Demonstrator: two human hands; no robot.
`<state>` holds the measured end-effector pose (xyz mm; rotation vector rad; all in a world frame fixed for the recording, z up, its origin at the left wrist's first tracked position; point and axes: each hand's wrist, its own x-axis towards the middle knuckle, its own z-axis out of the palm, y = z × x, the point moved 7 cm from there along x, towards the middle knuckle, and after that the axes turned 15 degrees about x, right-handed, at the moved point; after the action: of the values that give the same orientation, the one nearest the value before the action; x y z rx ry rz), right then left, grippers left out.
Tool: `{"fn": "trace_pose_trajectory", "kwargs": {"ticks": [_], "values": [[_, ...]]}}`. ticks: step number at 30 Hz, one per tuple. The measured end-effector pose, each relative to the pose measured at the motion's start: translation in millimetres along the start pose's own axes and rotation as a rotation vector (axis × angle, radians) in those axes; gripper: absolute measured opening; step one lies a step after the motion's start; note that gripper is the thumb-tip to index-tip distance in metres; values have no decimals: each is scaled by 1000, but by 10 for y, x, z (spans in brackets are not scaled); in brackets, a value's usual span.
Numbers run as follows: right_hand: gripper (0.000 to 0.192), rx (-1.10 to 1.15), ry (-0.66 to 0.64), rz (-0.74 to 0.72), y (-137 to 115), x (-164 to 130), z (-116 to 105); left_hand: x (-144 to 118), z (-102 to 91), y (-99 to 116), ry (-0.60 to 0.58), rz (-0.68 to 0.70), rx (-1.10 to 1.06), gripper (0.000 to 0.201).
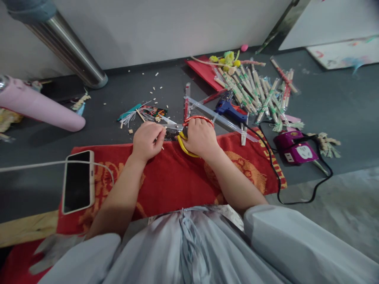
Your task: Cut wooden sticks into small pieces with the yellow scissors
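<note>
My right hand (200,138) grips scissors (177,127) with red and yellow handles, blades pointing left and slightly apart. My left hand (147,140) pinches a thin wooden stick (160,139) just beside the blades. Both hands rest over the far edge of a red and gold cloth (174,177) on the dark floor. A small dark scrap lies between the hands, under the blades. Short stick offcuts (154,88) are scattered on the floor beyond.
A phone (77,181) on a white cable lies at the cloth's left. A blue glue gun (229,109), clear ruler (225,120), pile of wrapped chopsticks (257,92), red paper (204,71) and purple power strip (294,150) lie to the right. A pink roll (41,106) and metal post (68,51) stand left.
</note>
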<state>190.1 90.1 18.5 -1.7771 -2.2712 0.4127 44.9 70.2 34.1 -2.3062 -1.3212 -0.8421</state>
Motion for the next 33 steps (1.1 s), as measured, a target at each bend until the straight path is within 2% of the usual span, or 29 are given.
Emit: {"fn": "trace_pose_trajectory", "kwargs": {"ticks": [5, 10, 13, 19, 25, 28, 30, 33], "values": [[53, -19, -16, -5, -16, -8, 46, 6, 52, 6, -88, 21, -7, 18], [50, -16, -8, -12, -25, -7, 56, 11, 62, 46, -113, 36, -29, 22], [51, -14, -10, -5, -22, -6, 57, 10, 63, 30, -111, 14, -9, 23], [56, 3, 4, 5, -4, -8, 44, -2, 56, -108, -95, -134, 10, 22], [60, 12, 23, 34, 52, 11, 20, -17, -33, -95, 3, -107, 85, 23], [63, 45, 56, 42, 82, 25, -6, -36, -7, -64, -24, -74, 114, 27], [65, 78, 72, 41, 94, 32, -20, -48, 26, -79, -57, -106, 138, 29], [66, 124, 56, 21, 85, 38, -18, -65, 74, -159, -109, -222, 157, 31]]}}
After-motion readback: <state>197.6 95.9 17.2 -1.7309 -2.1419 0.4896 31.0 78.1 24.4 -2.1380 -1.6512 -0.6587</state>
